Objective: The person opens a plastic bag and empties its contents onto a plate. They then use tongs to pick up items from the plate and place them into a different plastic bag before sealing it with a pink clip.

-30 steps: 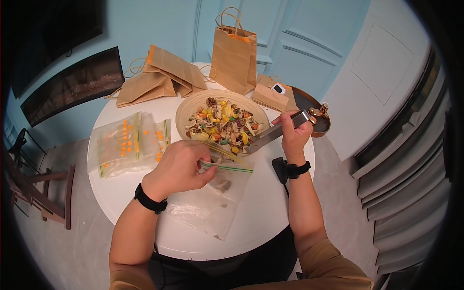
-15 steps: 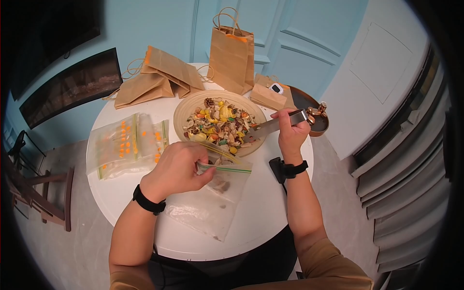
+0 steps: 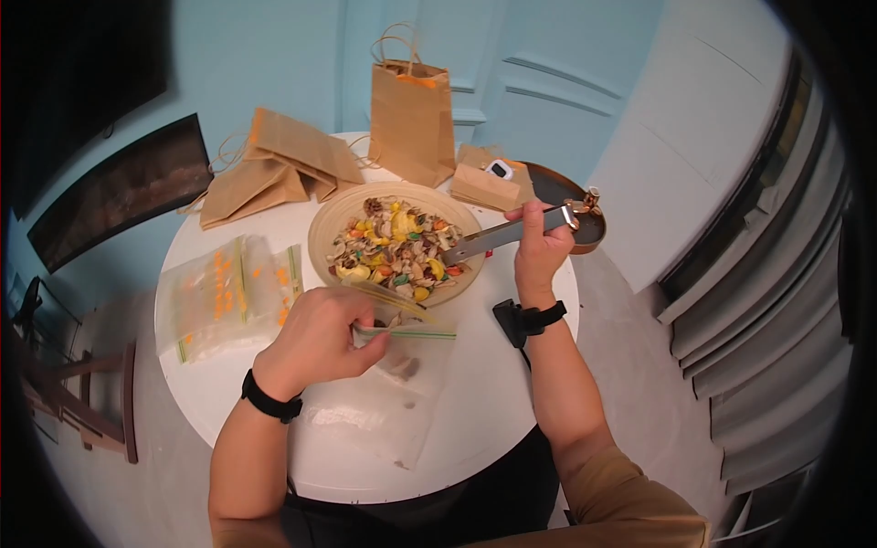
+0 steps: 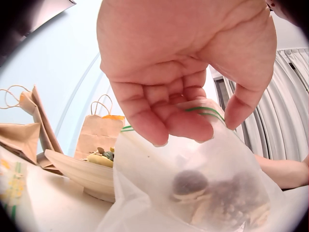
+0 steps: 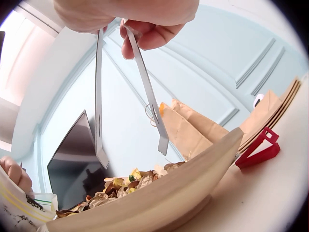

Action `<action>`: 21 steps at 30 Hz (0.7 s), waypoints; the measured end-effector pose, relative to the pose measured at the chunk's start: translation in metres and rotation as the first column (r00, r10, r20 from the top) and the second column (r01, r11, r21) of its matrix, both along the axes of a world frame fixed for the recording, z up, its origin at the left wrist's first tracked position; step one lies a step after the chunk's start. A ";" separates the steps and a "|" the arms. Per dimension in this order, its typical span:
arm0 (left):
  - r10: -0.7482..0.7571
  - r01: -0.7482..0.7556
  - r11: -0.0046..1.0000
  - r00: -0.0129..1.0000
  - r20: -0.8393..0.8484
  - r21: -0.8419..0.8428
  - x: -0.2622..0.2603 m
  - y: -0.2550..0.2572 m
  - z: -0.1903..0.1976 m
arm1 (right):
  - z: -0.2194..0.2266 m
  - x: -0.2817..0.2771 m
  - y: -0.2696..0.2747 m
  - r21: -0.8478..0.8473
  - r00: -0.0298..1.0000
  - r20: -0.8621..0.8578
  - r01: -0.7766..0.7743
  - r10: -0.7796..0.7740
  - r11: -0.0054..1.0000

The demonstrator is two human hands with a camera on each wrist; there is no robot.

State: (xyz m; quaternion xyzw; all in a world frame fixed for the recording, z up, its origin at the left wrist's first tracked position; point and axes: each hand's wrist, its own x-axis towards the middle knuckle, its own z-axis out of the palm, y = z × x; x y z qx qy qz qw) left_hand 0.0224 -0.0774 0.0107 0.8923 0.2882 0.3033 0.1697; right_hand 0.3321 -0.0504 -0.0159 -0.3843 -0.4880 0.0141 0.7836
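Observation:
My left hand (image 3: 315, 338) pinches the rim of a clear zip bag (image 4: 145, 169) with green and yellow seal lines. Dark and pale dried bits show through the bag's plastic. Beyond it sits a pale wooden bowl (image 3: 320, 239) of mixed dried potpourri (image 3: 393, 239), yellow, orange, green and brown, with a small pinecone. With my right hand (image 3: 541, 256) I hold metal tongs (image 3: 501, 236) over the bowl's right side. In the right wrist view their toothed tips stand apart just above the potpourri, nothing between them.
Filled zip bags (image 3: 210, 292) with orange markings lie at left. Brown paper bags (image 3: 411, 119) stand and lean along the back, with a small white device (image 3: 499, 169) on flat ones. A dark round tray (image 3: 589, 233) is at right. Beside the bowl sits a red clip-like piece (image 5: 260, 150).
The tongs have moved away from the zip bag's mouth, over the bowl's right side. My left hand keeps its pinch on the bag. The head view has shifted slightly.

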 end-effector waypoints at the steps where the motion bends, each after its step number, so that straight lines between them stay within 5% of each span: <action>1: -0.003 0.003 1.000 1.000 0.000 0.003 0.000 0.000 0.000 | -0.001 0.002 0.001 -0.040 1.000 -0.005 0.011 -0.011 0.999; 7: -0.009 0.010 0.999 1.000 0.008 -0.044 0.001 -0.001 0.000 | 0.000 -0.004 0.004 -0.151 0.997 -0.071 -0.018 0.007 0.988; 21: 0.002 0.000 0.998 1.000 0.023 -0.066 0.003 -0.004 0.002 | -0.013 0.003 0.012 -0.305 0.996 0.086 0.006 0.022 0.952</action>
